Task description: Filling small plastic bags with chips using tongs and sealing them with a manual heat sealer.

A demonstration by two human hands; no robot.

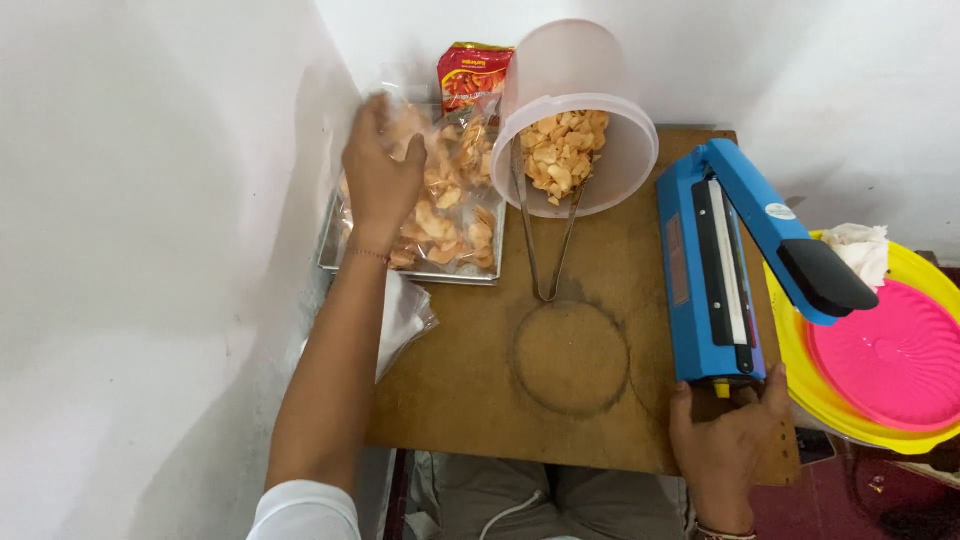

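Setting clear chip bag (450,190) on steel tray (335,245) | left hand (380,175) clamped on bag top, keep upright | right hand (725,440) loose, steadying near end of blue heat sealer (715,270) | chip tub (575,135) far

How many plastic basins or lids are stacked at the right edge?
2: a yellow basin underneath at the right edge, and a pink lid resting inside it. Both run out of frame, so more may be hidden.
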